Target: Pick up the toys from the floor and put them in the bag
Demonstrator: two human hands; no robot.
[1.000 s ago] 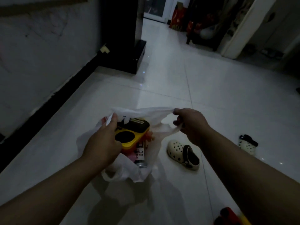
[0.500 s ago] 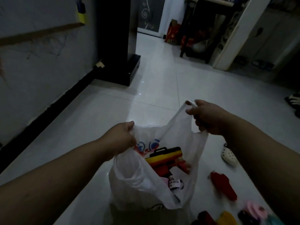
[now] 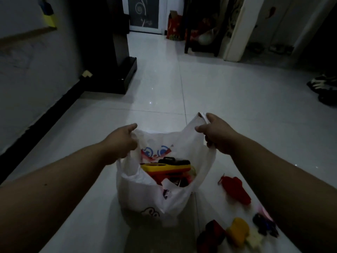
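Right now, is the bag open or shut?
Open: the left hand and right hand hold the bag by its handles, spread apart; a yellow toy shows inside.

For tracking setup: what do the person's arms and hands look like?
Both forearms are bare, no sleeves in view. The left hand and right hand wear no gloves; no watch or bracelet shows. A small dark spot marks the left forearm.

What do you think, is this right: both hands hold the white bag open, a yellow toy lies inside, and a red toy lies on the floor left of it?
Not quite: the head view shows the red toy on the floor right of the bag. Otherwise yes: left hand and right hand hold it open, yellow toy inside.
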